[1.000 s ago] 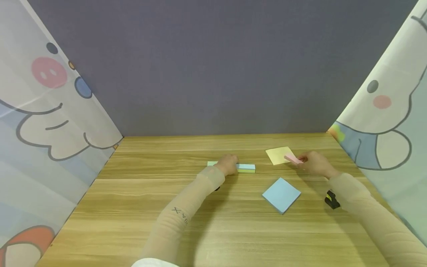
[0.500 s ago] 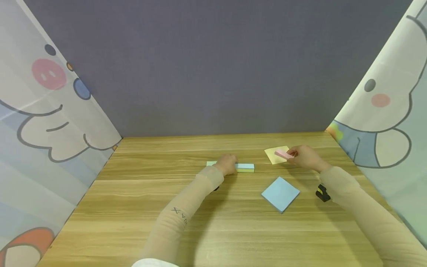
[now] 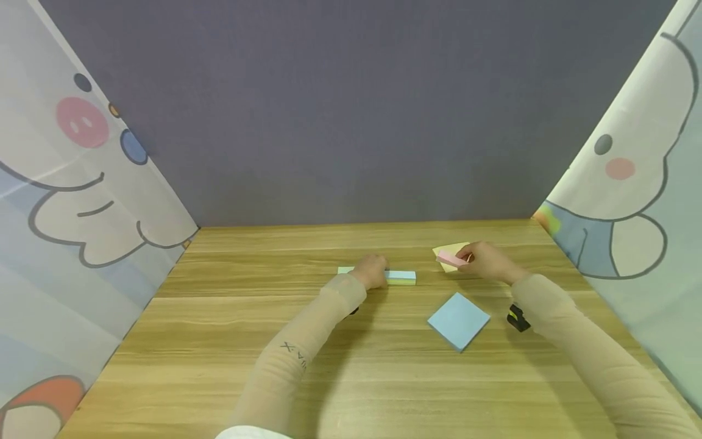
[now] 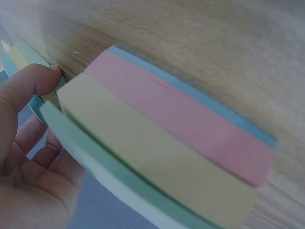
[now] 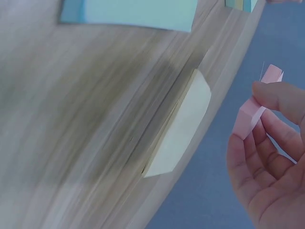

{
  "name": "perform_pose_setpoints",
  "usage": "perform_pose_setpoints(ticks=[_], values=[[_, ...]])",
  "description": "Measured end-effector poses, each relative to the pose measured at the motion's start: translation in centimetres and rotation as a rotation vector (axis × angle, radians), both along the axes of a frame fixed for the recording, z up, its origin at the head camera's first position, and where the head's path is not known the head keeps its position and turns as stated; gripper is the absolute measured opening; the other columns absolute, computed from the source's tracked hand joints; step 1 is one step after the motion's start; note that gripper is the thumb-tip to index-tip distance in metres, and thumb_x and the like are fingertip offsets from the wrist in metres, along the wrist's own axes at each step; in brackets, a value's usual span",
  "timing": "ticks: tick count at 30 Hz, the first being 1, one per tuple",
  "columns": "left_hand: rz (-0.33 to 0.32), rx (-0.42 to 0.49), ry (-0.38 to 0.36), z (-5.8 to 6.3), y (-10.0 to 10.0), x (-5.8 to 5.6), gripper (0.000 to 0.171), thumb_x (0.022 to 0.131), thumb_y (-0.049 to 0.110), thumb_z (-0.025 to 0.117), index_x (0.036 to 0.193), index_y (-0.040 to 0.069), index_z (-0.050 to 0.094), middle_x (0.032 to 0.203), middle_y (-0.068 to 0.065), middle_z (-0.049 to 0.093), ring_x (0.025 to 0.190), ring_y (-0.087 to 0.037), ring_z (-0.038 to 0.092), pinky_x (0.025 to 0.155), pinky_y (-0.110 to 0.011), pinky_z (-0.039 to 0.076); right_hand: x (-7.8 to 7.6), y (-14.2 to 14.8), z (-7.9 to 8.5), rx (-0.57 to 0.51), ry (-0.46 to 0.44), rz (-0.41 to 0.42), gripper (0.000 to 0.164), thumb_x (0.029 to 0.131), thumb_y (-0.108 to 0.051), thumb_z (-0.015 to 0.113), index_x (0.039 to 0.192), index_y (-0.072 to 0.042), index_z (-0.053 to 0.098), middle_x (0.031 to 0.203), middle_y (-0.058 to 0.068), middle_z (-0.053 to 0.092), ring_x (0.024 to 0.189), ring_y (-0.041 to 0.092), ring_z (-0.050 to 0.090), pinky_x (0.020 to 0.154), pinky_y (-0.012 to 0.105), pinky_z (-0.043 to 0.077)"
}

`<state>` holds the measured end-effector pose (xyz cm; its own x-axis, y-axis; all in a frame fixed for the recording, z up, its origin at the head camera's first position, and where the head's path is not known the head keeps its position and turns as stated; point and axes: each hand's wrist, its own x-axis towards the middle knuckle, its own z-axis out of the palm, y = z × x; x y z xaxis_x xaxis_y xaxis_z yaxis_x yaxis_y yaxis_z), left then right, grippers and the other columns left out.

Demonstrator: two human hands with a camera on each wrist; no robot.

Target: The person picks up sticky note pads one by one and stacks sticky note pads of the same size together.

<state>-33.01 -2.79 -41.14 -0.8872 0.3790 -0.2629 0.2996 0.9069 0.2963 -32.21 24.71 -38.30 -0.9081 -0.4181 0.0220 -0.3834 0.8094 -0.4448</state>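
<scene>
My left hand [image 3: 370, 271] grips a narrow stack of sticky notes [image 3: 401, 277], with blue on top and green and yellow below. In the left wrist view, a block of sticky notes [image 4: 167, 138] in blue, pink, yellow and green layers fills the foreground. Beyond it the left thumb [image 4: 40, 78] presses a striped piece; whether the two are joined is unclear. My right hand [image 3: 488, 262] pinches a small pink sticky note pad [image 5: 249, 114] between thumb and fingers. In the head view, that pad overlaps a pale yellow square note pad [image 3: 456, 246] on the table.
A light blue square pad [image 3: 458, 321] lies turned like a diamond, nearer to me. The wooden table [image 3: 219, 341] ends at a dark grey panel [image 3: 362, 122]. Printed cartoon curtains [image 3: 33, 256] close in both sides. A black and yellow device [image 3: 518, 318] sits at the right wrist.
My right hand has moved left with the pink pad, from beside the yellow pad to over it. The left hand keeps its place on the narrow stack.
</scene>
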Motion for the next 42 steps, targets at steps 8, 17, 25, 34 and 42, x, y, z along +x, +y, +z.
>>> perform_pose_setpoints(ticks=[8, 17, 25, 34, 42], values=[[0.000, -0.006, -0.004, -0.5, -0.1, -0.1, 0.044, 0.081, 0.017, 0.069, 0.123, 0.010, 0.057, 0.128, -0.003, 0.055, 0.118, -0.022, 0.050, 0.096, -0.031, 0.045, -0.2, -1.4, -0.5, 0.007, 0.036, 0.048, 0.024, 0.076, -0.009, 0.069, 0.096, 0.004, 0.067, 0.086, 0.012, 0.067, 0.078, 0.022, 0.060, 0.071, 0.038, 0.049], [-0.016, -0.010, 0.016, -0.8, 0.0, -0.2, 0.044, 0.080, 0.018, 0.070, 0.122, 0.010, 0.059, 0.126, -0.003, 0.057, 0.118, -0.022, 0.050, 0.097, -0.031, 0.044, -0.4, -3.2, -0.5, 0.002, 0.036, 0.084, 0.023, 0.075, -0.007, 0.069, 0.096, 0.004, 0.067, 0.086, 0.011, 0.067, 0.079, 0.024, 0.059, 0.071, 0.037, 0.049], [-0.006, -0.005, 0.008, -0.5, 0.0, -0.2, 0.045, 0.080, 0.018, 0.070, 0.123, 0.009, 0.058, 0.128, -0.004, 0.055, 0.119, -0.022, 0.049, 0.099, -0.032, 0.042, -0.3, -4.5, -0.2, 0.006, 0.074, 0.113, 0.020, 0.073, -0.006, 0.070, 0.091, 0.003, 0.067, 0.082, 0.009, 0.066, 0.075, 0.022, 0.059, 0.068, 0.035, 0.049], [0.000, 0.014, 0.000, -0.6, -0.1, -0.2, 0.045, 0.081, 0.017, 0.070, 0.124, 0.009, 0.057, 0.129, -0.004, 0.054, 0.121, -0.023, 0.047, 0.100, -0.033, 0.041, -0.7, -5.3, -0.7, -0.021, 0.063, 0.135, 0.019, 0.071, -0.003, 0.070, 0.089, 0.003, 0.069, 0.079, 0.008, 0.065, 0.073, 0.019, 0.057, 0.067, 0.033, 0.048], [0.001, 0.009, 0.010, -0.6, 0.0, -0.4, 0.045, 0.080, 0.017, 0.071, 0.123, 0.009, 0.058, 0.127, -0.003, 0.056, 0.120, -0.022, 0.048, 0.099, -0.032, 0.042, -1.0, -6.3, -0.7, -0.016, 0.057, 0.154, 0.020, 0.072, -0.006, 0.071, 0.090, 0.002, 0.068, 0.081, 0.008, 0.066, 0.074, 0.018, 0.057, 0.068, 0.034, 0.049]])
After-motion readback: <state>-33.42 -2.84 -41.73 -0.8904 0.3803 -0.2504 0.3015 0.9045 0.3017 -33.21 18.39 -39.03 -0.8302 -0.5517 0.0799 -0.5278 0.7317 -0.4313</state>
